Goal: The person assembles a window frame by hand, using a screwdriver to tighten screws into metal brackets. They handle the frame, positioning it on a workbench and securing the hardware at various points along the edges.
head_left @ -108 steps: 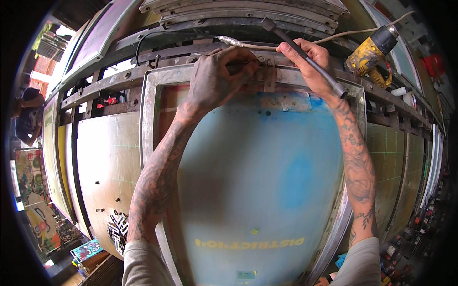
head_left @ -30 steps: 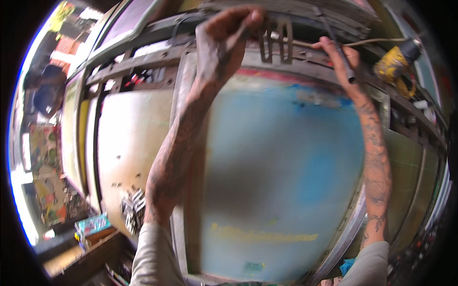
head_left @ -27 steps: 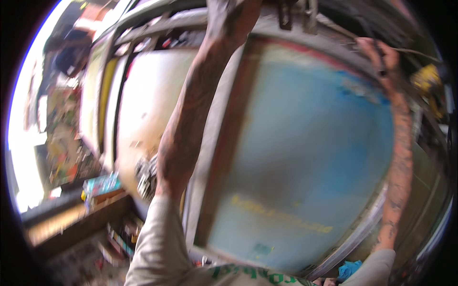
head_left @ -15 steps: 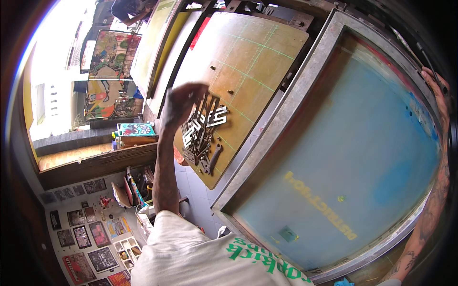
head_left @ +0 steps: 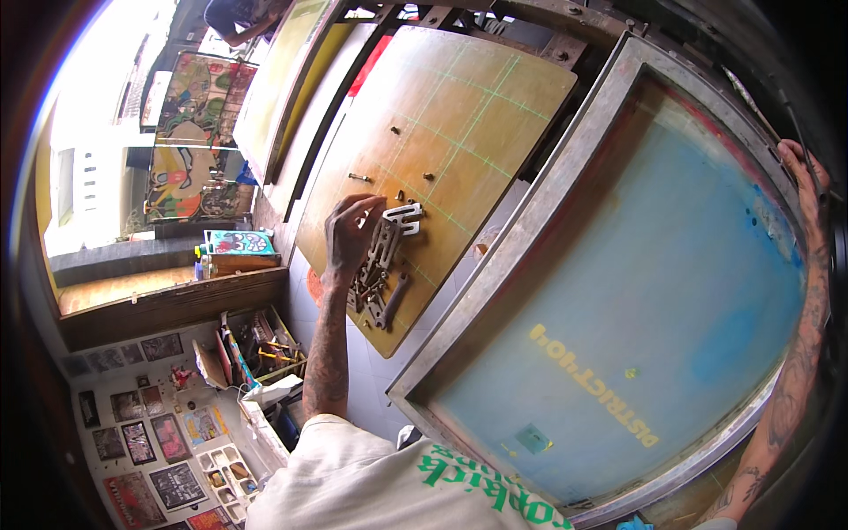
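Note:
My left hand (head_left: 347,234) is over a pile of metal parts on a tan board with green grid lines (head_left: 481,97). Its thumb and fingers are pinched together; whatever they hold, if anything, is hidden. Beside the fingertips lie a slotted metal bracket (head_left: 404,217) and a longer slotted plate (head_left: 383,243). Bolts (head_left: 374,287) and a dark wrench (head_left: 397,300) lie lower in the pile. On the right, my right hand (head_left: 806,172) grips the outer edge of a large screen printing frame (head_left: 521,231), whose mesh is blue-grey with yellow lettering.
Loose bolts (head_left: 428,176) are scattered on the board above the pile. More boards (head_left: 283,88) stand at the upper left, where another person's arm (head_left: 247,34) shows. A wooden ledge (head_left: 168,305) and an open box of tools (head_left: 265,340) lie to the left.
My left hand has come down toward the lower part of the board, its fingers now pinched beside the brackets. A bolt it covered shows above it. My right hand stays at the frame.

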`<state>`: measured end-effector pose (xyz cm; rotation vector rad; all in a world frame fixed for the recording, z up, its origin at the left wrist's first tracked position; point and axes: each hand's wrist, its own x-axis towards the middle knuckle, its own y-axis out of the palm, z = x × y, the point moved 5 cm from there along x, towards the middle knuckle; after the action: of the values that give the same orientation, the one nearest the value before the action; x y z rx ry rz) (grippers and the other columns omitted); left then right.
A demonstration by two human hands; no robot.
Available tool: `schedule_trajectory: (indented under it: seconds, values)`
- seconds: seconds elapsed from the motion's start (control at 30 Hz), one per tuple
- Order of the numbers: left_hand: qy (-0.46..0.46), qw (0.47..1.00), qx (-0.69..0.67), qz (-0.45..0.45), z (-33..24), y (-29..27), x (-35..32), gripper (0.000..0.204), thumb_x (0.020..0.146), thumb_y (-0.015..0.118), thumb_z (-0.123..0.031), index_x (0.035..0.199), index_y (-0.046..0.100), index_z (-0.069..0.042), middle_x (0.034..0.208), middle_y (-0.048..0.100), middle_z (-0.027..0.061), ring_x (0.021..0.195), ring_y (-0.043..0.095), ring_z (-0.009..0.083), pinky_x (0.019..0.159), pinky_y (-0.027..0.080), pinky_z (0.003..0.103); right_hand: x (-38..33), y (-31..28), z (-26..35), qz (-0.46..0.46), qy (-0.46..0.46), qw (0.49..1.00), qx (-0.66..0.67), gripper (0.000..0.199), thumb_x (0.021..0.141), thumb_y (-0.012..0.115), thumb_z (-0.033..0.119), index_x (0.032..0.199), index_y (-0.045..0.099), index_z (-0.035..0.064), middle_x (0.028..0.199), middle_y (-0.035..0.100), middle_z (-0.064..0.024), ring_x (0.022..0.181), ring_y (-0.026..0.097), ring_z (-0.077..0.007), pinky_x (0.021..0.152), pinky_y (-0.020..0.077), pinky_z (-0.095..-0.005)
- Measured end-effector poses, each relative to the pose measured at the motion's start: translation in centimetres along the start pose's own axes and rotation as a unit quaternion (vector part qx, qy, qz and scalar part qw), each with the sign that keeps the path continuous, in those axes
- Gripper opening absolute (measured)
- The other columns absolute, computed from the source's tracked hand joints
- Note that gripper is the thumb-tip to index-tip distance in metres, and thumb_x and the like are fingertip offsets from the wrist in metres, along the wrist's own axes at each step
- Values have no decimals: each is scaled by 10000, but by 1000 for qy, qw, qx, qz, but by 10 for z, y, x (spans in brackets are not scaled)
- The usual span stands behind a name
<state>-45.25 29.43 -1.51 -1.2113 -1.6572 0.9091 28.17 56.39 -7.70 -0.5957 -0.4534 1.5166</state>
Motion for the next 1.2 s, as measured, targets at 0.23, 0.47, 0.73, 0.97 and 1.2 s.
schedule_trajectory:
  seconds: [0.23, 0.47, 0.73, 0.97, 1.2]
  values:
    - [-126, 989, -27, 67, 21, 1, 7, 221, 862, 750, -184, 1065, 775, -100, 1028, 740, 54, 646, 602, 111, 600, 498, 263, -57, 60, 152, -16, -218, 974, 56, 168, 946, 685, 128, 1076, 735, 34, 1029, 711, -51, 965, 662, -123, 888, 519, -255]
    - [-171, 984, -38, 7, 8, -8, 10, 262, 918, 690, -266, 1101, 759, -92, 1065, 727, 88, 740, 644, 139, 616, 496, 290, -136, 289, 319, 255, -344, 900, -83, 216, 819, 785, 324, 961, 782, 161, 849, 732, -74, 753, 698, -241, 726, 563, -383]
    - [-116, 985, -12, -127, -31, -44, -10, 233, 956, 671, -223, 1154, 733, -117, 1082, 733, 44, 748, 623, 108, 596, 477, 248, -146, 441, 332, 196, -357, 906, -118, 170, 692, 781, 239, 756, 718, 94, 721, 690, -135, 735, 713, -296, 681, 583, -399]
    - [-114, 958, -169, -200, -82, -25, -4, 315, 986, 627, -205, 1253, 670, -43, 1205, 692, 40, 836, 574, 72, 702, 442, 234, -158, 350, 343, 36, -344, 934, 93, 133, 807, 677, 139, 934, 703, 108, 653, 658, -125, 648, 676, -324, 716, 532, -435]
    - [-16, 927, -374, -11, -187, 59, 52, 353, 991, 613, -195, 1317, 610, -60, 1295, 647, 91, 1113, 629, 188, 921, 501, 336, -130, 138, 253, -156, -283, 937, 136, 241, 940, 570, 236, 1009, 665, 26, 692, 612, -93, 598, 608, -224, 581, 487, -392]
